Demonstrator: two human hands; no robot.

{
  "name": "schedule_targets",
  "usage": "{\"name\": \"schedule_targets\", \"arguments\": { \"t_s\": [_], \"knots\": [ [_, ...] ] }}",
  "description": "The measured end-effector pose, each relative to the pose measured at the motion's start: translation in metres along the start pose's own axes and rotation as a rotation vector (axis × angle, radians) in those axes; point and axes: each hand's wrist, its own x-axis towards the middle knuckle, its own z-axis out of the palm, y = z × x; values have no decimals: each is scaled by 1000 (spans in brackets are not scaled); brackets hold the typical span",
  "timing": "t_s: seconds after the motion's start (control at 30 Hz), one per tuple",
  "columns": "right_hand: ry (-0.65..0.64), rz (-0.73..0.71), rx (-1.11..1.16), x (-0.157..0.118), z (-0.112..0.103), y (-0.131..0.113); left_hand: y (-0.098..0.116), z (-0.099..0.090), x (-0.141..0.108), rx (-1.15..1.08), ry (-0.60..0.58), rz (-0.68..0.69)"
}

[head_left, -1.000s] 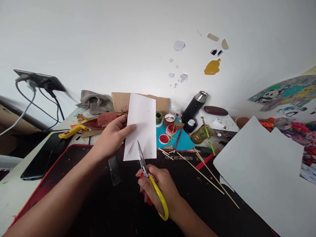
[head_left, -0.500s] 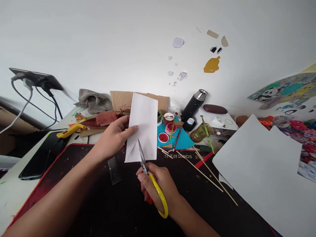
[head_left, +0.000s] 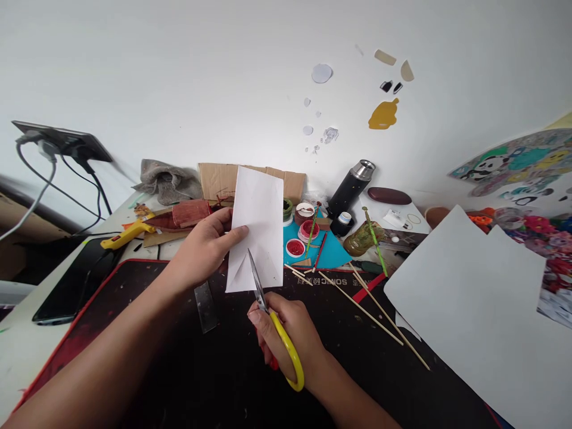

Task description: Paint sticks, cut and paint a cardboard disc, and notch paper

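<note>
My left hand (head_left: 208,244) pinches a white sheet of paper (head_left: 259,208) by its left edge, thumb on the front and fingers behind. The paper is held up, tilted, above the black mat (head_left: 196,369). In my right hand (head_left: 290,333) is a pair of scissors (head_left: 290,348) with yellow and red handles. One blade crosses the paper's lower part in front, its tip pointing up toward my left thumb; the other blade is hidden. A crease runs slantwise near the paper's lower left corner. Below my left hand, a clear ruler-like strip (head_left: 205,307) lies on the mat.
Open paint pots (head_left: 295,248) and brushes stand on blue card (head_left: 333,253) behind. Thin wooden sticks (head_left: 370,316) lie right of my right hand. Large white sheets (head_left: 465,304) cover the right side. A yellow glue gun (head_left: 127,235) and a black thermos (head_left: 351,189) sit further back.
Almost nothing differs. The whole view has shifted very slightly; the paper, both hands and the scissors keep about the same positions relative to each other.
</note>
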Motion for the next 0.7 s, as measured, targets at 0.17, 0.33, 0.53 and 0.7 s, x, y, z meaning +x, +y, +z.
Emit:
{"name": "schedule_targets", "arguments": {
  "t_s": [0.17,0.33,0.53,0.7],
  "knots": [
    [11,-10,-15,1,0,0,0,-1,1,-5,-15,-18],
    [12,-4,-34,2,0,-1,1,-1,-1,25,0,-19],
    [19,4,-48,1,0,-1,-2,-2,-2,7,-13,-11],
    [17,18,-55,0,0,-3,-2,-2,-1,7,-10,-12]
  ]
}}
